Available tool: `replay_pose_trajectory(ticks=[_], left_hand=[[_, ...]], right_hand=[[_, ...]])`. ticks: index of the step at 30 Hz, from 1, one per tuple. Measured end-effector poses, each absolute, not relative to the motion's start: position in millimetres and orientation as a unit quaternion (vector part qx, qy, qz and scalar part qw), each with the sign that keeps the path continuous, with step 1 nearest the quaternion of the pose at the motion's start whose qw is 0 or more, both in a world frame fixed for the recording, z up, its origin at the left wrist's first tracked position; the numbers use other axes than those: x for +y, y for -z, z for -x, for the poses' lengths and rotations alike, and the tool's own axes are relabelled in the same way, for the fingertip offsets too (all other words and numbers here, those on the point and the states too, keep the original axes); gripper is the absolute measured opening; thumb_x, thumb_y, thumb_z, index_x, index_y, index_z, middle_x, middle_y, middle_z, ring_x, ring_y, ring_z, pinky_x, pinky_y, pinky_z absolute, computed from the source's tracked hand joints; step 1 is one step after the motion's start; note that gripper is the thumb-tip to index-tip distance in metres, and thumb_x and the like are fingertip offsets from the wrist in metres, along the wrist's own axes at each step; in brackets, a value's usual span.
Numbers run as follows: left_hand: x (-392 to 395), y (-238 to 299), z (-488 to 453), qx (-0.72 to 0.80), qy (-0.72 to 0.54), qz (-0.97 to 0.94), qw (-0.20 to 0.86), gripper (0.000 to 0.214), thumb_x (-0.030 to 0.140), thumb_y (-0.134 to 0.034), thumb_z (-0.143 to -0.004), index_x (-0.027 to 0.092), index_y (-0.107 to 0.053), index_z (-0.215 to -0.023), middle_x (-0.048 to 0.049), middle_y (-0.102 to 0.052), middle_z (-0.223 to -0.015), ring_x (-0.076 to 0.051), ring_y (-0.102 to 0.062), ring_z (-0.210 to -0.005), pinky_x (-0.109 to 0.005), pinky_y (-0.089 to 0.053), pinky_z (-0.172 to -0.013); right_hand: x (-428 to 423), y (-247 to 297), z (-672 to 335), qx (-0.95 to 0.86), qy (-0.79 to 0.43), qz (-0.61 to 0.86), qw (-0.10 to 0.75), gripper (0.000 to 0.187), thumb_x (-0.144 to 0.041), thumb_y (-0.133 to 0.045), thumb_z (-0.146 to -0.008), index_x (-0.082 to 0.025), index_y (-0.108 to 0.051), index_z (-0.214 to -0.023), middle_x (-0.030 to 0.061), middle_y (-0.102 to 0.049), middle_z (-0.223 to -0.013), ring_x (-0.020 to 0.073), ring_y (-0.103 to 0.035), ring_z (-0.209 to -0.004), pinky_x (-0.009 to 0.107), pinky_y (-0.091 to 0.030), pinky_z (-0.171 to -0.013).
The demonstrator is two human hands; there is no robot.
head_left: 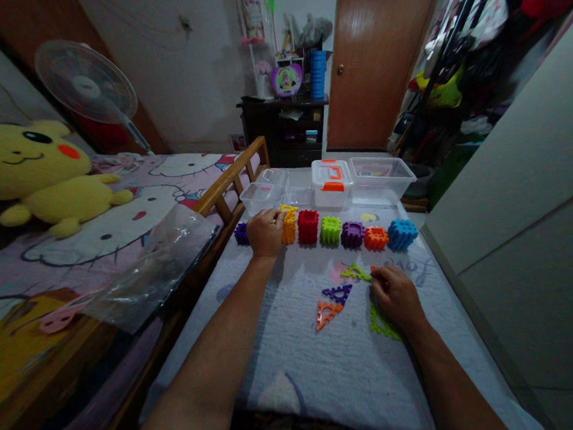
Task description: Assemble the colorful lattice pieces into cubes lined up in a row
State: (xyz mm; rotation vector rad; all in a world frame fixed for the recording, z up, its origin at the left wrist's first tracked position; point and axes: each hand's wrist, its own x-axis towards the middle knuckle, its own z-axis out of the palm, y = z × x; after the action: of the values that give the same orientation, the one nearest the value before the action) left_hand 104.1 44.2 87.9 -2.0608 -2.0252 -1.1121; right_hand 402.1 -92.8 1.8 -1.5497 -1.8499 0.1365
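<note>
My left hand (266, 233) is curled over an orange and yellow block (288, 225) at the left of a row of toothed plastic cubes: purple (241, 234), red (308, 226), green (331, 230), purple (352, 234), orange (375, 238) and blue (402, 233). My right hand (396, 296) rests closed on the white mat (329, 358), its fingers on small pieces I cannot make out. Beside it lie flat toothed triangles: light green (356, 273), purple (338, 294), orange (328, 313) and another green one (382, 325) partly under the hand.
Clear plastic boxes (382, 174) and a white box with orange latches (332, 183) stand behind the row. On the left is a wooden-framed bed (224, 190) with a yellow plush toy (37, 173) and a clear plastic bag (163, 262). A fan (87, 82) and dark shelf (286, 131) stand farther back.
</note>
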Motion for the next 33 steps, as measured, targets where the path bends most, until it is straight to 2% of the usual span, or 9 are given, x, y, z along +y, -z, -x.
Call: replay_pose_trajectory(ticks=[11,25,33], left_hand=[[42,-78,-106,-0.657,0.351,0.667,0.024,0.017,0.030,-0.058,-0.093,0.022,-0.071,-0.085,-0.0055,-0.075,-0.093,-0.021,-0.067,-0.090,-0.031,-0.043,-0.083],[43,-75,-106,-0.655,0.363,0.662,0.006,0.018,0.030,-0.056,-0.094,0.023,-0.072,-0.089,-0.0055,-0.076,-0.097,-0.020,-0.067,-0.093,-0.031,-0.044,-0.086],[41,-70,-107,-0.653,0.360,0.666,0.005,0.018,0.031,-0.057,-0.093,0.021,-0.071,-0.087,-0.0055,-0.075,-0.093,-0.020,-0.066,-0.089,-0.030,-0.044,-0.083]], right_hand=[[-94,-3,-402,-0.713,-0.058,0.601,0.356,0.013,-0.018,-0.051,-0.082,-0.020,-0.064,-0.083,0.0069,-0.064,-0.082,0.0211,-0.058,-0.077,0.034,-0.045,-0.075],[-93,-3,-401,-0.712,-0.054,0.600,0.361,0.012,-0.019,-0.052,-0.080,-0.020,-0.064,-0.082,0.0064,-0.064,-0.080,0.0213,-0.058,-0.076,0.034,-0.045,-0.074],[-93,-6,-401,-0.714,-0.052,0.600,0.358,0.012,-0.018,-0.051,-0.080,-0.020,-0.064,-0.081,0.0052,-0.062,-0.077,0.0207,-0.057,-0.074,0.034,-0.044,-0.073]])
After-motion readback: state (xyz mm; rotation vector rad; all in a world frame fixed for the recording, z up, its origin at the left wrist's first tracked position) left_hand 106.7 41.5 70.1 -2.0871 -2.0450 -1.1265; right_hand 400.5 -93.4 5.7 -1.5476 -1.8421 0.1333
